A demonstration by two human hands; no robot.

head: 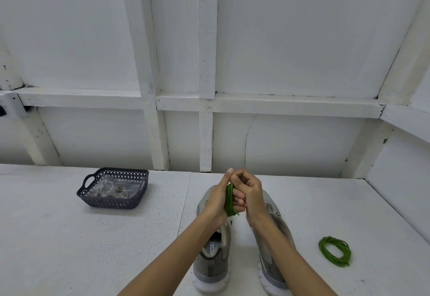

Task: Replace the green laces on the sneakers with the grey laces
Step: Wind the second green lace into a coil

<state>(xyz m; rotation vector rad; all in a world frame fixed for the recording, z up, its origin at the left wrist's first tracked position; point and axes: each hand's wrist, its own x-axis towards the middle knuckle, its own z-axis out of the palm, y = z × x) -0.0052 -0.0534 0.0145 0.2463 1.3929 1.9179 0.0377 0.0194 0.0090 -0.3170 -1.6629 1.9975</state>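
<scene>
both sneakers stand side by side on the table (69,237), toes pointing away, the left sneaker (213,265) and the right sneaker (272,260) close in front of the person so either can be reached without stretching. no green shows in their eyelets, as far as the arms leave them visible. a coiled green lace (335,251) lies well off to the right, likely parked there to keep it clear of the work. the basket (111,201) sits to the left, near the wall, holding clear packets of what look like the grey laces (111,190); the contents are too blurred to be sure.

above the toes, the second green lace (230,200) hangs as a gathered bundle of loops between the hands, apparently being wound up for tidy storage like the first. the left hand (217,199) has its fingers curled around the bundle, gripping it. the right hand (250,193) is closed too, pinching the lace near the top of the loops.
</scene>
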